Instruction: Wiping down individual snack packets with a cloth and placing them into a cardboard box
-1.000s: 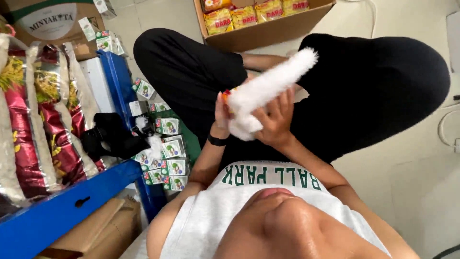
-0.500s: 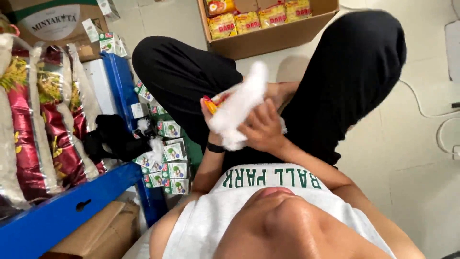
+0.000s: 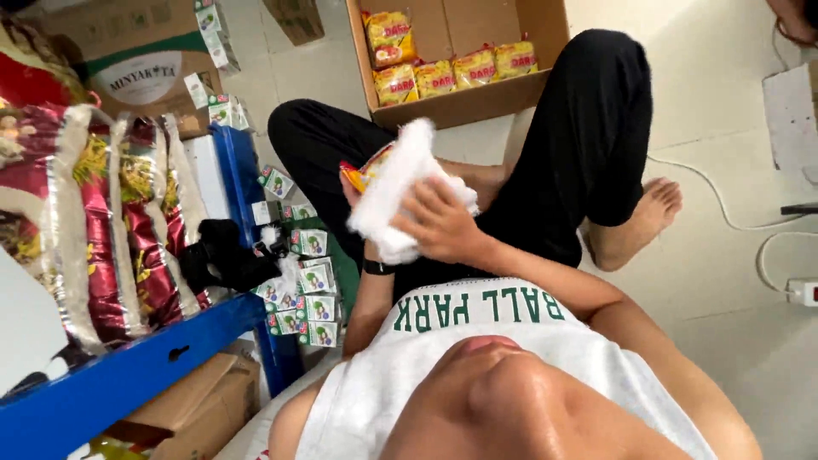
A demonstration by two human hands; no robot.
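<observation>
You have a white fluffy cloth (image 3: 400, 192) over a yellow-and-red packet (image 3: 362, 173), yellow packets (image 3: 439, 75) in the brown cardboard box (image 3: 545, 34), black trousers (image 3: 588, 145), and a blue shelf (image 3: 128, 375).

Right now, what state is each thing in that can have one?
Right hand: pressing the white cloth against a packet.
Left hand: mostly hidden, holding the yellow packet from behind.
White cloth: bunched, covering most of the packet.
Cardboard box: open, yellow packets standing in a row inside.
Blue shelf: loaded with upright red bags.
Small green-and-white cartons: scattered in a loose heap by the shelf.
</observation>
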